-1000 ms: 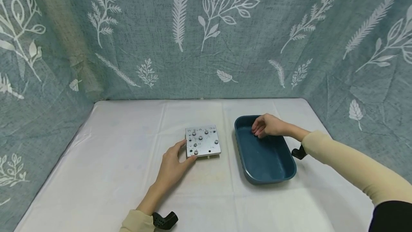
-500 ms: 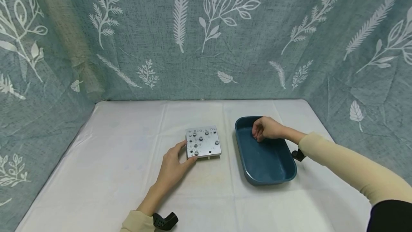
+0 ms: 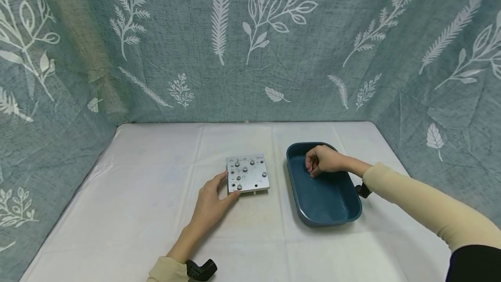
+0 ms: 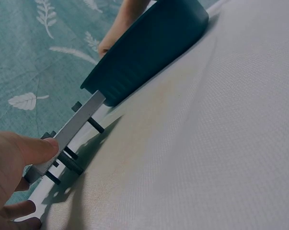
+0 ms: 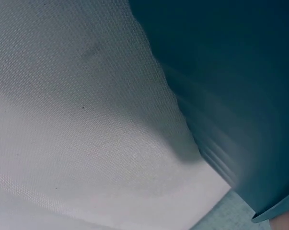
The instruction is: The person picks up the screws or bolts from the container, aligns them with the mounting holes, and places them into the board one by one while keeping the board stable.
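A square silver metal plate (image 3: 250, 177) with several holes and socket-head bolts lies at mid-table in the head view. My left hand (image 3: 209, 203) grips its near left corner, thumb at the front edge and a finger along the left side. Seen from the left wrist, the plate (image 4: 79, 122) is edge-on, and dark bolt shanks (image 4: 71, 163) stick out below it over the cloth. My right hand (image 3: 326, 159) is down inside the far end of a dark blue bin (image 3: 325, 203), fingers curled inward; I cannot tell whether they hold something small.
White cloth (image 3: 148, 186) covers the table. Green-blue leaf-patterned curtains (image 3: 188, 47) hang behind and at both sides. Most of the right wrist view is the bin's outer wall (image 5: 230, 96) and tablecloth.
My right hand has shifted slightly toward me inside the bin, and its fingers have curled in more. The left hand and the plate stay where they were.
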Demonstrator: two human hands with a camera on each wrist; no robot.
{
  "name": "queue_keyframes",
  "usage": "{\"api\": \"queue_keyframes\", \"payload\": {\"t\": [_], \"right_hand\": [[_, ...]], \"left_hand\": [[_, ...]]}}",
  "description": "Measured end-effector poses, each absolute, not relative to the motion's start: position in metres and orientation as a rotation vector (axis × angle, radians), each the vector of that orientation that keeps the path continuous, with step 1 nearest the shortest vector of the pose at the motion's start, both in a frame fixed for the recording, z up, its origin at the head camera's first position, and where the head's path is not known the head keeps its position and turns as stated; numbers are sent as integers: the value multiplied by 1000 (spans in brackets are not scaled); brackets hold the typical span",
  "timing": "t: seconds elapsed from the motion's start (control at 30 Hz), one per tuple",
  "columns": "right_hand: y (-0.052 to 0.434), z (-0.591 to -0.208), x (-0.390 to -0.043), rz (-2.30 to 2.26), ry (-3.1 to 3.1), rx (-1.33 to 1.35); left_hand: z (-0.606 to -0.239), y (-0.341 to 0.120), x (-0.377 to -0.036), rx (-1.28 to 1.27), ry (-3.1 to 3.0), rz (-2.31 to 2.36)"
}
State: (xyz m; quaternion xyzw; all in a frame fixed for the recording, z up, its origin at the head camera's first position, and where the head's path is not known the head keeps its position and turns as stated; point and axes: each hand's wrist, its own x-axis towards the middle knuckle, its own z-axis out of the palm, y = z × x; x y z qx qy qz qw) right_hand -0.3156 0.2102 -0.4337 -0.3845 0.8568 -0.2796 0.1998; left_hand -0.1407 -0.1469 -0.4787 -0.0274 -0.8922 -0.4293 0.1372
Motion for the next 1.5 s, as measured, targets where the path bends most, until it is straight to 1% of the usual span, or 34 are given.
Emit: {"api": "queue_keyframes", "payload": {"t": [0.4, 0.6, 0.8, 1.13, 1.33, 1.5], "right_hand": [[208, -435, -314, -738, 2412, -1157], [212, -435, -316, -830, 2417, -1140], [218, -424, -312, -1047, 2355, -1032], [222, -396, -302, -1444, 2163, -839], [212, -384, -291, -1555, 2113, -811], [193, -378, -285, -1656, 2027, -771]], "left_hand": [[-477, -147, -140, -84, -2582, -1238], [-478, -147, -139, -80, -2586, -1238], [-479, -146, -139, -80, -2589, -1243], [-477, -146, -140, -94, -2580, -1231], [-478, -146, -140, -92, -2585, -1231], [-478, -146, -140, -97, -2578, -1232]]}}
